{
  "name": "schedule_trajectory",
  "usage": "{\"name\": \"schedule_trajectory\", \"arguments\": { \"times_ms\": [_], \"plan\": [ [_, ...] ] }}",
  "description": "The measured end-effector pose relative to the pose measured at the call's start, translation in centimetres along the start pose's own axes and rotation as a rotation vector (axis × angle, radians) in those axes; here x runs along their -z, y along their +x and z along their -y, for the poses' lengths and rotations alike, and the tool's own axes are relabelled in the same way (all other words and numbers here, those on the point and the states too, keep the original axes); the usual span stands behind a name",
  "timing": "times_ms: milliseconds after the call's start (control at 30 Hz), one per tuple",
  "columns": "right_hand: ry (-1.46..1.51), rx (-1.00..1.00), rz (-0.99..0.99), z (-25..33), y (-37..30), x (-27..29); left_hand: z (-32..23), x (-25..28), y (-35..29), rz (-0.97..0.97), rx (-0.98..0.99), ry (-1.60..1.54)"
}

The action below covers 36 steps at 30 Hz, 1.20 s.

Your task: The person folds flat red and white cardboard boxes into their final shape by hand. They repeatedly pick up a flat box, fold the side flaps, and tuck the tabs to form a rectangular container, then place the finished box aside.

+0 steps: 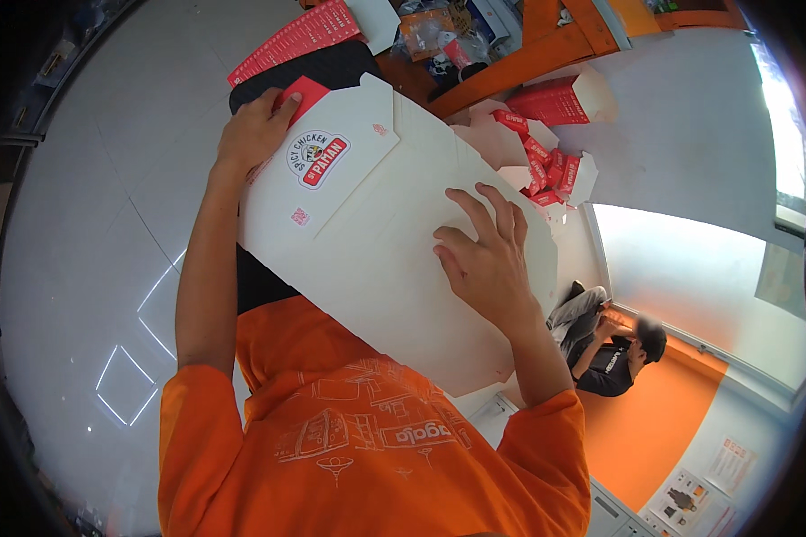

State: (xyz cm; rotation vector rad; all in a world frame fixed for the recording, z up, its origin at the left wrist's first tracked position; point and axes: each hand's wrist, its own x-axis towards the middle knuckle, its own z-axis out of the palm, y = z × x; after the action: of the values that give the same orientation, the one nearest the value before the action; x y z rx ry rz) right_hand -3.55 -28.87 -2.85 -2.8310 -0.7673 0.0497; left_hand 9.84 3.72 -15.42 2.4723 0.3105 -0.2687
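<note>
A flat white carton blank (269, 206) with a round-and-red printed logo lies tilted across my lap, overlapping a wider white cardboard sheet (376, 286). Whether several sheets are stacked here, I cannot tell. My left hand (255, 130) is closed at the blank's upper left edge, its thumb pressed on a small red flap (304, 97); the fingertips behind are partly hidden. Over the middle of the white sheet, my right hand (493, 255) has its fingers bent and spread, holding nothing. Its fingertips are at the surface; I cannot tell how firmly they touch.
Beyond the sheet lies a black cushion-like object (349, 67) with a red printed carton panel (291, 45) past it. Folded red-and-white cartons (546, 166) are heaped at the far right, near an orange frame (537, 54). A person in black (609, 358) sits against the right wall.
</note>
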Motion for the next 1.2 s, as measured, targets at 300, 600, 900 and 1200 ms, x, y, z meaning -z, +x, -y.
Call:
{"name": "schedule_trajectory", "arguments": {
  "times_ms": [300,600,900,1200],
  "plan": [
    [0.001,0.023,-0.086,-0.1,1.8,-1.1,0.1,-0.2,0.4,0.028,-0.010,0.001],
    [-0.065,0.053,-0.065,0.9,2.6,-1.0,-0.1,0.1,-0.2,0.023,-0.003,0.008],
    [0.082,0.068,0.026,0.1,4.4,-1.6,-0.6,0.6,-0.4,0.045,-0.003,-0.033],
    [-0.079,0.056,-0.011,0.7,5.7,-1.8,-1.0,1.2,-0.8,0.075,0.006,-0.053]
  ]
}}
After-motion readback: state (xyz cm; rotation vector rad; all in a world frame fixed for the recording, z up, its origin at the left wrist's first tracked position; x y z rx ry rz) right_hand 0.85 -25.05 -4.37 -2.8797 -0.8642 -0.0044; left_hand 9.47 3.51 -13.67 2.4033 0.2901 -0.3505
